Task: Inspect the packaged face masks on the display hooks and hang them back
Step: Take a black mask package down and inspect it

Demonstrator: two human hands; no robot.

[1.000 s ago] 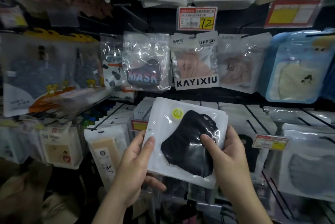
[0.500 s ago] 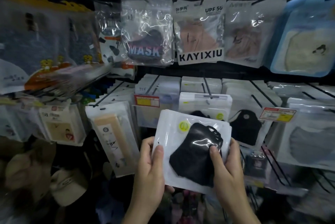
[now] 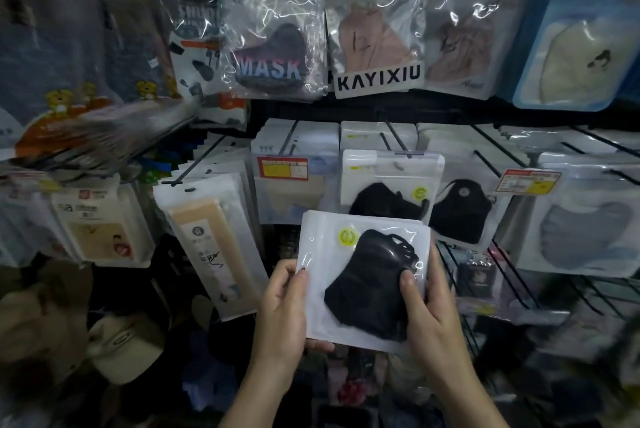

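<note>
The black face mask packet (image 3: 363, 282) sits off the hooks, held between both hands. The left hand (image 3: 282, 309) pinches its left edge, thumb on the front; the right hand (image 3: 433, 309) clasps its right side, thumb on the mask. Just beyond hangs a matching black mask packet (image 3: 391, 185) on its display hook (image 3: 394, 136).

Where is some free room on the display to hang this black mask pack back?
Little is free. The hook over the matching black mask pack shows bare rod; a dark gap lies left of the held white pack. The upper row, around the KAYIXIU pack, is crowded.
</note>
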